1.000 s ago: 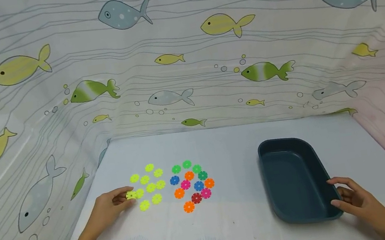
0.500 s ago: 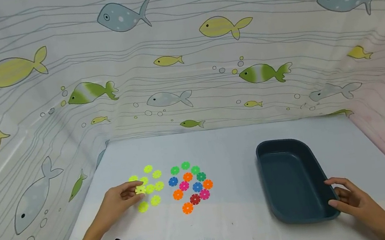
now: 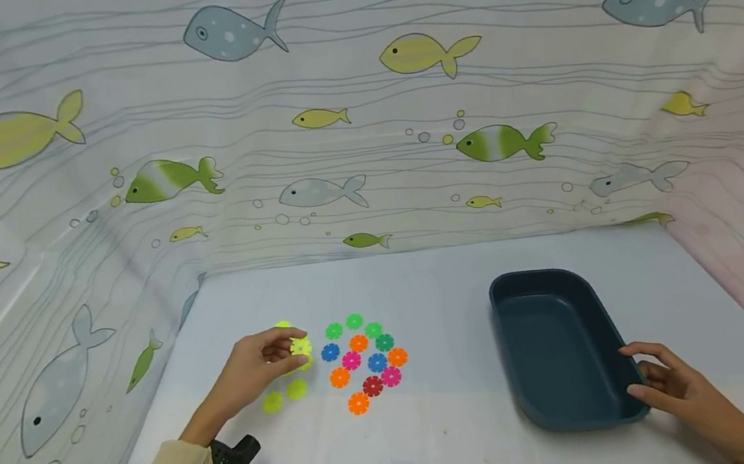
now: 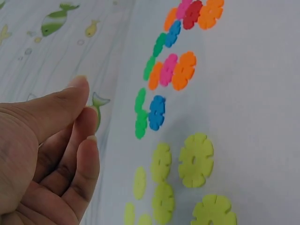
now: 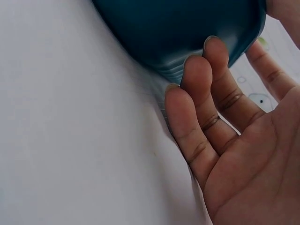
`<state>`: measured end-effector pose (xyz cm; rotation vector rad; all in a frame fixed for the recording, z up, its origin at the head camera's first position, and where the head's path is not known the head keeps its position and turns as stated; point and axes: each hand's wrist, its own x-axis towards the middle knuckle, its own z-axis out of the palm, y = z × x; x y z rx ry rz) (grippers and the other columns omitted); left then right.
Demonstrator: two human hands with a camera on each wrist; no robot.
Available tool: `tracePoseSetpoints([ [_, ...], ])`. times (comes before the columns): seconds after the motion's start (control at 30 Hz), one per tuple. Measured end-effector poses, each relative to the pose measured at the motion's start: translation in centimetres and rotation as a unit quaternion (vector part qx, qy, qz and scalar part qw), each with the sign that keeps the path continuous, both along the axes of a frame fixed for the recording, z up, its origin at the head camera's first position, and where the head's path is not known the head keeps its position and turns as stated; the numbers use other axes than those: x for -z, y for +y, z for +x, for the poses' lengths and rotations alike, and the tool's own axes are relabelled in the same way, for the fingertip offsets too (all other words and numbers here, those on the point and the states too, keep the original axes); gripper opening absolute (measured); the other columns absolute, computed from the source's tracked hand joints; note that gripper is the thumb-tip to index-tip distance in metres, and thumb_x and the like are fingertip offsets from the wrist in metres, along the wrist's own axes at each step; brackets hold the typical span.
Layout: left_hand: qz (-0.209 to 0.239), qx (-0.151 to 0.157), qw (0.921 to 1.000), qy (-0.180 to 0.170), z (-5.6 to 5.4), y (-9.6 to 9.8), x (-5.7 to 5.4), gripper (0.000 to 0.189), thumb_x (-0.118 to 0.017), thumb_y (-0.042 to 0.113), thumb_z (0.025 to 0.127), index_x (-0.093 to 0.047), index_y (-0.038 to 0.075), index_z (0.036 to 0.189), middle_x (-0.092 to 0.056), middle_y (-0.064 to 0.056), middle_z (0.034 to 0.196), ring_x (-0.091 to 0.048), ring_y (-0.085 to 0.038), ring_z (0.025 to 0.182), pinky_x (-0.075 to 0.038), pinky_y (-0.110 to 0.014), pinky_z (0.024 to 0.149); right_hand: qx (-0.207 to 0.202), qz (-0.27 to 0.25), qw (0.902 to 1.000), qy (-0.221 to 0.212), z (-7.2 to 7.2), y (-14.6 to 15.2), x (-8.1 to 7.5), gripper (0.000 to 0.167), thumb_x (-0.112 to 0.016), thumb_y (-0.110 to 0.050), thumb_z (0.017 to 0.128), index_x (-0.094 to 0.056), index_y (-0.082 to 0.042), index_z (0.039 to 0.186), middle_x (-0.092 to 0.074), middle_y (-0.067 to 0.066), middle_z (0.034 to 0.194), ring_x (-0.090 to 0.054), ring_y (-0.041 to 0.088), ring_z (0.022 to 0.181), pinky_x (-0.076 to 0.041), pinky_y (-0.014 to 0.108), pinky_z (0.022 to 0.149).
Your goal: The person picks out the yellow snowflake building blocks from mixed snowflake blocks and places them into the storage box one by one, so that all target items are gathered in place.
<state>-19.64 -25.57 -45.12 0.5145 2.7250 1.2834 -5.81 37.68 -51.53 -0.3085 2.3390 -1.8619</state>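
My left hand point(image 3: 264, 362) pinches a yellow interlocking plastic disc point(image 3: 301, 346) between thumb and forefinger, above the yellow group. In the left wrist view that held disc is hidden, while thumb and fingertips come together and several yellow discs point(image 4: 196, 160) lie below on the white surface. To the right of this hand is a cluster of orange, green, pink, blue and red discs point(image 3: 372, 386). My right hand point(image 3: 682, 387) grips the right edge of a dark blue tray point(image 3: 558, 348), thumb over the rim; the right wrist view has curled fingers against its outer wall.
Fish-patterned sheeting point(image 3: 312, 225) rises at the back and both sides of the white table point(image 3: 445, 415). A black wrist device point(image 3: 237, 453) sits beneath the left sleeve. Bare table lies between the mixed discs and the tray.
My left hand has carried the yellow disc rightward and slightly away from me, across the other yellow discs. My right hand keeps its hold on the tray; the view has shifted slightly.
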Motion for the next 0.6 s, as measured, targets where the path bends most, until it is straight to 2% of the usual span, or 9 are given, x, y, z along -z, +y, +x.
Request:
tracePoseSetpoints([
  [0.13,0.014,0.013,0.9997,-0.015,-0.4,0.8,0.0,0.039,-0.084,0.031,0.087,-0.073,0.015,0.121,-0.067,-0.001,0.095,-0.064,-0.022,0.085,-0.056,-0.026,0.075,-0.005,-0.021,0.9998,-0.005,0.0,-0.1,-0.1,0.053,-0.050,0.005,0.105,-0.030,-0.006,0.153,-0.042,0.004,0.085,-0.035,0.032,0.068,-0.035,0.044,0.061],
  [0.3,0.026,0.025,0.9990,-0.026,-1.0,1.9,-0.1,0.040,-0.084,0.034,0.087,-0.073,0.017,0.122,-0.068,-0.002,0.096,-0.065,-0.023,0.087,-0.057,-0.027,0.077,0.005,-0.015,0.9998,-0.012,-0.1,-0.1,-0.1,0.053,-0.051,0.003,0.105,-0.030,-0.007,0.153,-0.042,0.004,0.085,-0.036,0.031,0.068,-0.036,0.043,0.061],
  [0.47,0.038,0.029,0.9980,-0.042,-1.3,3.1,-0.4,0.043,-0.084,0.035,0.087,-0.073,0.015,0.124,-0.067,-0.003,0.099,-0.066,-0.022,0.090,-0.058,-0.028,0.079,0.008,-0.009,0.9998,-0.013,-0.1,-0.1,0.0,0.053,-0.052,0.003,0.105,-0.030,-0.007,0.153,-0.042,0.004,0.084,-0.037,0.031,0.067,-0.036,0.043,0.061],
  [0.6,0.045,0.044,0.9969,-0.048,-1.7,4.2,-0.7,0.043,-0.083,0.034,0.089,-0.072,0.014,0.126,-0.067,-0.003,0.099,-0.066,-0.023,0.090,-0.058,-0.027,0.078,0.009,-0.010,0.9999,-0.011,0.0,-0.3,0.0,0.053,-0.052,0.004,0.105,-0.031,-0.007,0.153,-0.042,0.005,0.084,-0.037,0.031,0.067,-0.034,0.044,0.061],
])
